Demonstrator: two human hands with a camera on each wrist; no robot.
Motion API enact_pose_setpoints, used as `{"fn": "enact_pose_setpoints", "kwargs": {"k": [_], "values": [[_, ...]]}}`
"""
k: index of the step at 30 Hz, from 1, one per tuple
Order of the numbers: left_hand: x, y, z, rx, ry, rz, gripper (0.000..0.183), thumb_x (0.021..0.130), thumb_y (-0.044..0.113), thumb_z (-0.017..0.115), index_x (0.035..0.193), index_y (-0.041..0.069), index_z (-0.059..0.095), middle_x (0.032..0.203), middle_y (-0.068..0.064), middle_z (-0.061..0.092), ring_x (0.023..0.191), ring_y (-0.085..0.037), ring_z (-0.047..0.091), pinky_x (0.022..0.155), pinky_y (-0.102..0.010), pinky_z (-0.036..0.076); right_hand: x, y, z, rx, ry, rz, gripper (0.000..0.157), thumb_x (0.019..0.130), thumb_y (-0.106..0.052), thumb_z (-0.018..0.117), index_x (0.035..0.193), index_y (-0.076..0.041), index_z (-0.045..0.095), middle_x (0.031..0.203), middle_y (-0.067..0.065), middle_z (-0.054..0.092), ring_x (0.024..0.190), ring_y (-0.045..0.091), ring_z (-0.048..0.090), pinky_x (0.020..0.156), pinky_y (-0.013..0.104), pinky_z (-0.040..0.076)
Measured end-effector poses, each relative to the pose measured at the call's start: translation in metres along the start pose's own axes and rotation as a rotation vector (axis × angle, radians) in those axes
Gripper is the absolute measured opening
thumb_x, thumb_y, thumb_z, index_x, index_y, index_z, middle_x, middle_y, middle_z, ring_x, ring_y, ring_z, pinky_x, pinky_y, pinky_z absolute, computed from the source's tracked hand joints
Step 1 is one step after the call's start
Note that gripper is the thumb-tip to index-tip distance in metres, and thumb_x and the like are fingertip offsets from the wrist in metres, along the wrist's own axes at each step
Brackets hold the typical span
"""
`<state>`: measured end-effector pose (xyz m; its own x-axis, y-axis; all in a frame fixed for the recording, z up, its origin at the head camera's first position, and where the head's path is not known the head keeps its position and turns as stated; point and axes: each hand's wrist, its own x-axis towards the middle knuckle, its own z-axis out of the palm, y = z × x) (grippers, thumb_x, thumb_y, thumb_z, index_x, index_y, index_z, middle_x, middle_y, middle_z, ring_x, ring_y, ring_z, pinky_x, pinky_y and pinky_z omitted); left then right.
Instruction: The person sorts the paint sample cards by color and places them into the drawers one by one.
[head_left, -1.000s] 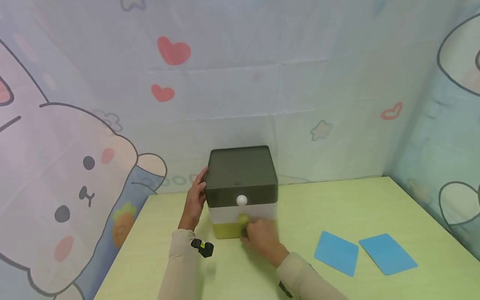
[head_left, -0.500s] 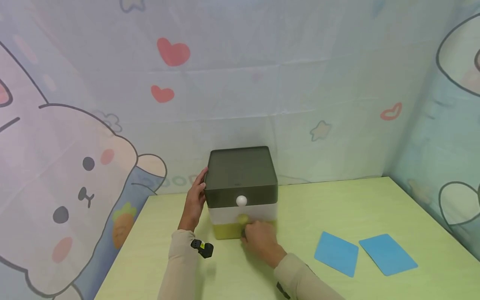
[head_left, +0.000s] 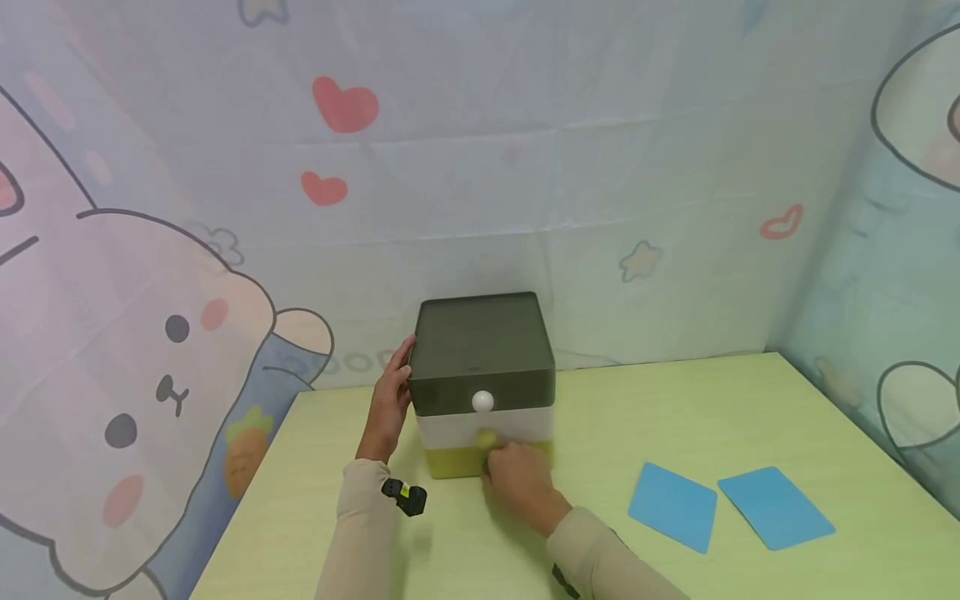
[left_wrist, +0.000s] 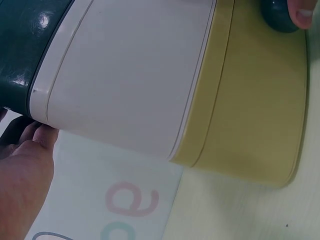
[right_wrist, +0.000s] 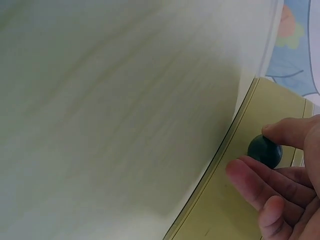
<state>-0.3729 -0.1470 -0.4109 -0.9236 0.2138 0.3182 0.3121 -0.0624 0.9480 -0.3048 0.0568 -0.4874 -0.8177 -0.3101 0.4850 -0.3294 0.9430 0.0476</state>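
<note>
A small three-tier drawer box [head_left: 483, 337] stands at the table's back, dark green on top, white in the middle and yellow below. My left hand [head_left: 388, 408] rests against its left side, fingers stretched up along the green tier; the left wrist view shows part of this hand [left_wrist: 27, 175] at the box's edge. At the yellow bottom drawer [right_wrist: 215, 200], my right hand [head_left: 519, 483] pinches a dark green round knob [right_wrist: 265, 151] between thumb and fingers. The yellow drawer front sits flush below the white one [left_wrist: 125, 75]. A white knob [head_left: 483, 402] and a yellow knob [head_left: 487, 437] are above.
Two blue square cards [head_left: 672, 507] lie flat on the table [head_left: 660, 408], right of my right forearm. Behind the box hangs a cartoon-printed cloth [head_left: 480, 167], with another stretch along the right side.
My right hand and forearm have shifted very slightly left, staying at the bottom knob. The left hand and the box hold their places.
</note>
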Motion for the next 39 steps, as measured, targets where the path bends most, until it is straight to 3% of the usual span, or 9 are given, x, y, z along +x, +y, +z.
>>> {"fn": "enact_pose_setpoints", "kwargs": {"k": [5, 22, 31, 39], "values": [[0.0, -0.001, 0.0, 0.011, 0.004, 0.0, 0.054, 0.107, 0.027, 0.027, 0.16, 0.027, 0.027, 0.17, 0.002, 0.018, 0.156, -0.025, 0.023, 0.127, -0.052, 0.021, -0.001, 0.0, 0.002, -0.008, 0.033, -0.008, 0.038, 0.073, -0.032, 0.082, 0.051, -0.014, 0.057, 0.051, -0.002, 0.059, 0.046, 0.016, 0.058, 0.04, 0.033, 0.043], [0.001, -0.001, 0.001, 0.036, 0.008, 0.004, 0.054, 0.106, 0.027, 0.027, 0.16, 0.027, 0.027, 0.17, -0.001, 0.017, 0.156, -0.026, 0.023, 0.126, -0.053, 0.021, -0.016, -0.002, -0.007, 0.018, -0.035, -0.041, 0.05, 0.077, -0.033, 0.08, 0.048, -0.017, 0.043, 0.047, -0.007, 0.045, 0.044, 0.007, 0.038, 0.039, 0.026, 0.037], [0.001, 0.0, 0.001, 0.029, 0.023, -0.011, 0.053, 0.106, 0.029, 0.028, 0.16, 0.03, 0.029, 0.169, 0.006, 0.02, 0.155, -0.019, 0.025, 0.127, -0.049, 0.022, -0.024, -0.004, -0.014, -0.001, -0.004, -0.073, 0.056, 0.076, -0.036, 0.08, 0.046, -0.019, 0.035, 0.046, -0.009, 0.044, 0.042, 0.006, 0.038, 0.037, 0.024, 0.033], [0.001, 0.001, 0.0, 0.043, 0.019, -0.012, 0.054, 0.106, 0.027, 0.027, 0.16, 0.029, 0.028, 0.169, 0.001, 0.019, 0.156, -0.025, 0.024, 0.127, -0.051, 0.021, -0.032, -0.007, -0.021, -0.013, -0.033, -0.082, 0.054, 0.077, -0.039, 0.081, 0.046, -0.019, 0.04, 0.047, -0.009, 0.046, 0.043, 0.005, 0.037, 0.037, 0.023, 0.034]]}}
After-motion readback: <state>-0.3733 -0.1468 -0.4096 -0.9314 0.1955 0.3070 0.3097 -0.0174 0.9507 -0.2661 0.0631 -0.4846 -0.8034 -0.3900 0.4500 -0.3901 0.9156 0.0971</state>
